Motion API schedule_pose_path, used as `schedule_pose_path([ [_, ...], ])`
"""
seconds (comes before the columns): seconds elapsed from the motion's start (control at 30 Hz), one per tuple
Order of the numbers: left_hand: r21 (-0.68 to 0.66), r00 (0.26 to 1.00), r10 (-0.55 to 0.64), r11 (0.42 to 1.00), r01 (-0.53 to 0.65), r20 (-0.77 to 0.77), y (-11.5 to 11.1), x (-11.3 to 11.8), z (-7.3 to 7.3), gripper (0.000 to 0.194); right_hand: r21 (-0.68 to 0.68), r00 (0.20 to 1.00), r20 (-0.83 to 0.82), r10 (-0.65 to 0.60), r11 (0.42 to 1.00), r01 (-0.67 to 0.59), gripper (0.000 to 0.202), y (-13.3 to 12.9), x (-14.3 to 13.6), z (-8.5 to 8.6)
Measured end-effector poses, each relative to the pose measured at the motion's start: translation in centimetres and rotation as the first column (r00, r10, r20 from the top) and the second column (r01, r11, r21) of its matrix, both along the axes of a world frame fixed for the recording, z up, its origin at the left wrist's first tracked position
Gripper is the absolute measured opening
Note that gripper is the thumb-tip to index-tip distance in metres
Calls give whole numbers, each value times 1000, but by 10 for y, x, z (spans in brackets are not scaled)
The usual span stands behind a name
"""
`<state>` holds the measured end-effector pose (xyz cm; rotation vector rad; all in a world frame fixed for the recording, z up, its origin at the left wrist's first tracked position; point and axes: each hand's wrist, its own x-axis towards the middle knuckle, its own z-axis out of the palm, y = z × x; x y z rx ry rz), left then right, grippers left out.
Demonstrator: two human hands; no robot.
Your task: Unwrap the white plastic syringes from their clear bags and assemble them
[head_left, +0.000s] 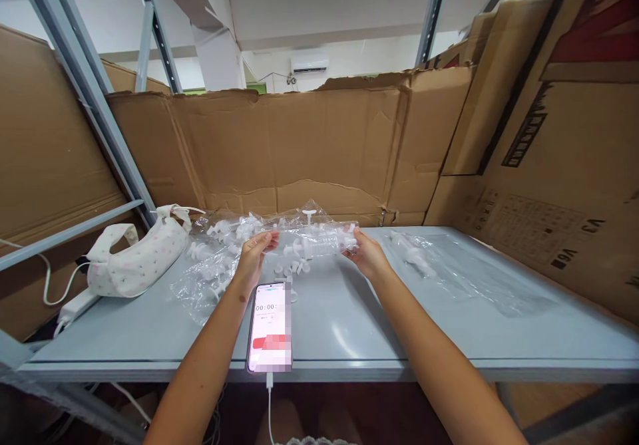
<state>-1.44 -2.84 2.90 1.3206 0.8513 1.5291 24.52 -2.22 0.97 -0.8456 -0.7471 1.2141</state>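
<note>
On the smooth grey surface (359,332), a white, patterned cloth item (137,262) lies left of a crumpled clear plastic bag (192,289). The left hand (257,252), half-curled, meets a long clear plastic sleeve (322,245) of white pieces; whether it grips, I cannot tell. The right hand (367,252) pinches the sleeve's right end. Rightmost lies flat clear wrapping (466,279).

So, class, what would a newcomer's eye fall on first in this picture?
Probably the lit phone at the front edge of the grey shelf, its white cable hanging below. Beyond it, the right hand holds one end of a clear plastic bag, the left hand at the other. Leftward sits a white cloth item.
</note>
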Motion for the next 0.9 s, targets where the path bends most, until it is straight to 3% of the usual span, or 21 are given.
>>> schedule_pose_path([
  [0.13,-85,960,-280,956,280,18,-8,0,6,47,-3,991,-112,-76,997,76,17,3,7,0],
  [0.27,-106,911,-411,905,411,24,-11,-2,6,47,48,986,-159,-50,997,58,19,3,12,4],
  [0.4,-90,886,-462,882,462,22,-9,-4,3,44,152,980,-195,28,988,2,28,-2,11,13],
  [0.5,-121,872,-484,864,489,71,-10,-3,2,50,236,989,-112,92,970,-63,36,-9,8,17],
  [0.57,-131,859,-501,849,511,105,-11,-2,2,54,245,981,-79,175,958,-151,35,-13,5,18],
  [0.7,-119,826,-537,821,559,172,-12,0,2,59,278,923,-165,348,914,-295,24,-17,0,17],
  [0.9,-140,839,-531,827,544,121,-14,2,2,76,256,932,-141,334,922,-292,17,-21,-6,17],
])
